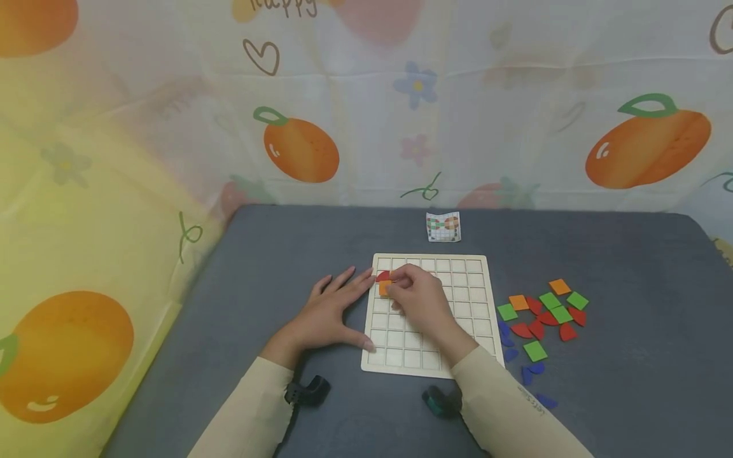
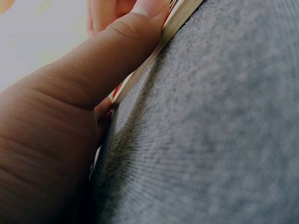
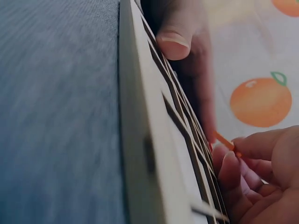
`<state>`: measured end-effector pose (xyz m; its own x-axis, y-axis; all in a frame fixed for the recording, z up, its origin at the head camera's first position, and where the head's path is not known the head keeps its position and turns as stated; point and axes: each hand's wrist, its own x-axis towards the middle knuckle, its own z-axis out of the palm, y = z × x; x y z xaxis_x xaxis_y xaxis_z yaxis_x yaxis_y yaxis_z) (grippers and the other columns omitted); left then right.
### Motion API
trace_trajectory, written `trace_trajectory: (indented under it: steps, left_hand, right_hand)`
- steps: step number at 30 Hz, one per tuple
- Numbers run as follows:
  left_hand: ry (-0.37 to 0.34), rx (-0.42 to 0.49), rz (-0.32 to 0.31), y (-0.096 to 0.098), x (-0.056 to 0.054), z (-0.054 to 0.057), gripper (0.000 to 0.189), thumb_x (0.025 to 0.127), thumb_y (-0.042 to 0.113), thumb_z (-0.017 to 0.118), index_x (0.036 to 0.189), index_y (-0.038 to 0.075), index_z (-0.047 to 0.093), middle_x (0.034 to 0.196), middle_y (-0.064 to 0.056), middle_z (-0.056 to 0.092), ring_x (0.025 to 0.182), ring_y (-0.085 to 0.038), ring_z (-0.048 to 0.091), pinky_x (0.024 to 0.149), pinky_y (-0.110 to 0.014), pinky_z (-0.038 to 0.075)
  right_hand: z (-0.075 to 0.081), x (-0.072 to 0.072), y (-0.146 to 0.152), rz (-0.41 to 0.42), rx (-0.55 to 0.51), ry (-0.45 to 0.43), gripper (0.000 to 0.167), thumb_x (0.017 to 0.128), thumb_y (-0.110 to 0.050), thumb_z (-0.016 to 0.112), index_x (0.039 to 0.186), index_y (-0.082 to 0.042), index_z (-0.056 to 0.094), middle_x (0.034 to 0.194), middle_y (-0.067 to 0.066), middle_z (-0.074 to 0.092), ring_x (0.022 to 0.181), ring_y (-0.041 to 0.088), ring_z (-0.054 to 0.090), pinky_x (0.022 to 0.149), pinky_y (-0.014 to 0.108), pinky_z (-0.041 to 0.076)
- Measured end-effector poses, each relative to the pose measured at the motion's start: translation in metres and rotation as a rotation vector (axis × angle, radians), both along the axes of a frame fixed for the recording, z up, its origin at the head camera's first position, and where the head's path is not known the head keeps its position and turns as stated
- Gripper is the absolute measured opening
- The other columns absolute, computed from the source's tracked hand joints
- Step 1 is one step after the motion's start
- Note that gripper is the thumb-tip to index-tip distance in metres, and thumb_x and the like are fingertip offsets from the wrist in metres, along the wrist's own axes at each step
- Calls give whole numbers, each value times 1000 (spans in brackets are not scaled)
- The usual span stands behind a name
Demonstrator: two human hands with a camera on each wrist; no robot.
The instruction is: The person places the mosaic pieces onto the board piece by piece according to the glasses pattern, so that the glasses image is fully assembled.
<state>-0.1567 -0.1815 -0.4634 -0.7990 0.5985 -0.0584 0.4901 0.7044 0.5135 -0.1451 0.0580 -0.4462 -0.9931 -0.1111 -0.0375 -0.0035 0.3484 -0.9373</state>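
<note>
Right hand (image 1: 422,300) pinches a thin orange tile (image 3: 224,141) (gridded board (image 1: 411,359) beneath)

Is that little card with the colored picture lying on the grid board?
No, the card lies on the gray tabletop beyond the far edge of the grid board.

I log on the table (image 1: 647,286): one card (image 1: 443,227), just inside the back edge; one grid board (image 1: 462,310), before it; loose pieces (image 1: 548,317), right of the board. Left hand (image 1: 329,316), at the board's left edge; right hand (image 1: 420,302), over its back-left part.
</note>
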Motion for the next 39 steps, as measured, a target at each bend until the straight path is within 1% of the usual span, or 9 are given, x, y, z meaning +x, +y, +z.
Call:
trace_trajectory:
  steps: [4, 7, 11, 17, 23, 27, 33, 36, 39]
  left_hand:
    - [4, -3, -1, 0, 0, -1, 130, 72, 75, 91, 175, 24, 29, 179, 12, 19, 166, -21, 6, 125, -64, 1]
    - [3, -3, 1, 0, 0, -1, 130, 72, 75, 91, 175, 24, 29, 179, 13, 19, 166, -20, 6, 125, -64, 1]
    - [7, -2, -1, 0, 0, 1, 129, 73, 74, 91, 175, 23, 30, 179, 12, 20, 166, -22, 7, 125, -64, 2]
    - [9, -2, 2, 1, 0, 1, 131, 72, 73, 93, 175, 22, 30, 179, 11, 20, 166, -22, 7, 125, -64, 2]
    - [17, -10, -1, 0, -1, -1, 131, 72, 74, 92, 175, 23, 29, 179, 11, 19, 165, -21, 7, 125, -64, 2]
    - [13, 0, -6, 0, -2, -2, 131, 72, 74, 92, 175, 23, 28, 179, 11, 19, 165, -21, 7, 125, -64, 2]
    - [2, 2, -17, 0, -2, -2, 130, 73, 75, 91, 175, 24, 28, 179, 12, 18, 166, -21, 6, 125, -65, 2]
    - [4, -1, -17, -1, -2, -3, 130, 73, 76, 90, 175, 24, 28, 179, 12, 18, 166, -22, 6, 125, -64, 1]
    - [7, 4, -14, -2, -3, -4, 129, 73, 76, 90, 175, 24, 28, 179, 13, 18, 166, -22, 6, 125, -63, 1]
  right_hand:
    - [-2, -3, -6, -5, 98, 21, 14, 103, -12, 74, 116, -8, 76, 82, -2, 72, 66, 16, 68, 66, 37, 54]
    - [-4, -5, -8, -8, 157, 42, 14, 102, -14, 74, 115, -9, 77, 82, -5, 72, 69, 14, 67, 71, 39, 54]
    - [-5, -6, -7, -11, 177, 52, 14, 103, -17, 74, 115, -10, 77, 82, -5, 71, 71, 13, 67, 72, 40, 54]
    - [-6, -4, -3, -10, 127, 58, 16, 106, -18, 72, 118, -7, 76, 82, -3, 71, 67, 14, 69, 67, 38, 55]
    - [-8, -1, -2, 8, 99, 74, 22, 108, -19, 70, 124, -5, 77, 89, -2, 74, 67, 13, 69, 69, 38, 55]
    - [-9, -1, 0, 21, 72, 74, 23, 108, -21, 70, 124, -6, 77, 90, -2, 74, 68, 14, 70, 70, 38, 55]
    - [-10, 1, 3, 44, 3, 39, 22, 108, -23, 70, 125, -10, 76, 97, -1, 73, 75, 17, 71, 73, 38, 56]
    - [-7, 4, 5, 70, -54, 37, 24, 108, -24, 70, 128, -11, 76, 104, 4, 75, 80, 19, 72, 78, 39, 56]
    - [-2, 7, 9, 106, -113, 40, 29, 109, -26, 70, 132, -9, 74, 111, 9, 75, 87, 24, 74, 83, 42, 57]
